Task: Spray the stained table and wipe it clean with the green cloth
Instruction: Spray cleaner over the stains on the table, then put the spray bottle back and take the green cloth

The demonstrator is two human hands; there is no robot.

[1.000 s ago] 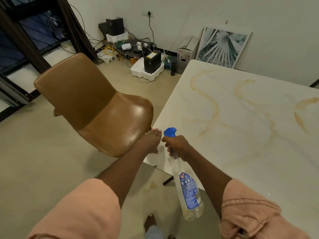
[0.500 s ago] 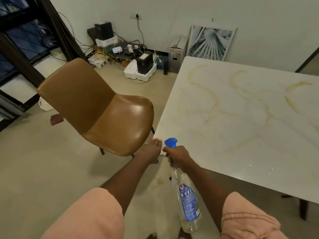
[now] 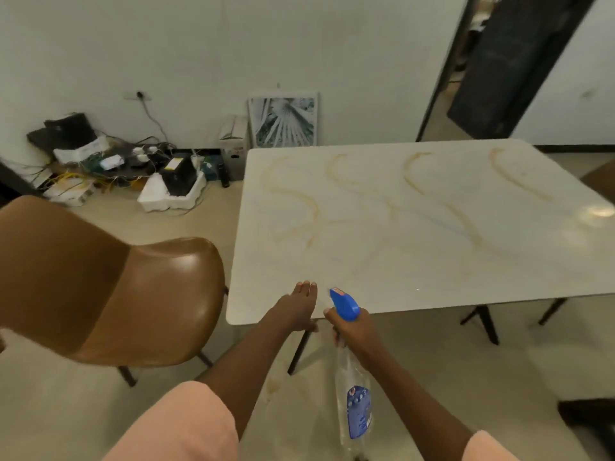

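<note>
Now: view pulling back, whole stained worktop (image 3: 416, 227) showing. Right hand (image 3: 354, 331) gripping spray bottle (image 3: 352, 394) at near-left corner, nozzle aiming across stains. Left hand (image 3: 296, 311) resting flat on near edge. Green cloth not showing. Spraying seeming imminent.

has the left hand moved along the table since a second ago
Yes. The left hand went from the table's near-left corner rightward along the near edge.
</note>
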